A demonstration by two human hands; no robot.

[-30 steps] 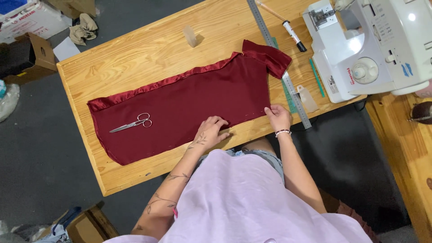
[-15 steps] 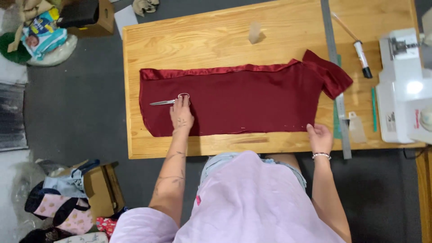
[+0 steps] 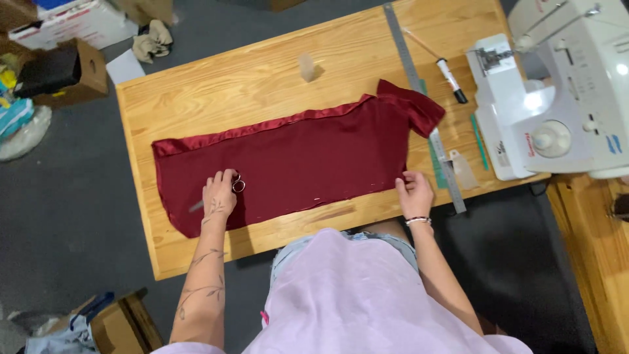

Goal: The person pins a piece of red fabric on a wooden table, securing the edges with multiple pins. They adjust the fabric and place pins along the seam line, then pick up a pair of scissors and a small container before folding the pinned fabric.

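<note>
- A cardboard box and a crumpled rag lie on the grey floor, off the left end of the wooden worktop.
- A dark red cloth lies spread flat along the worktop, its far edge folded into a shiny hem.
- The left hand rests on the left part of the cloth with its fingers curled over a pair of scissors; the handle rings show just beside the fingers and the blade tip sticks out on the other side of the hand.
- A small clear plastic piece stands on the bare wood beyond the cloth.
- The right hand pinches the near right corner of the cloth, fingers narrowed onto the edge, a bracelet on the wrist.
- A long metal ruler runs across the worktop, and the turned-over right end of the cloth lies on it.
- A marker lies to the right of the ruler.
- A white sewing machine stands at the right end of the worktop.
</note>
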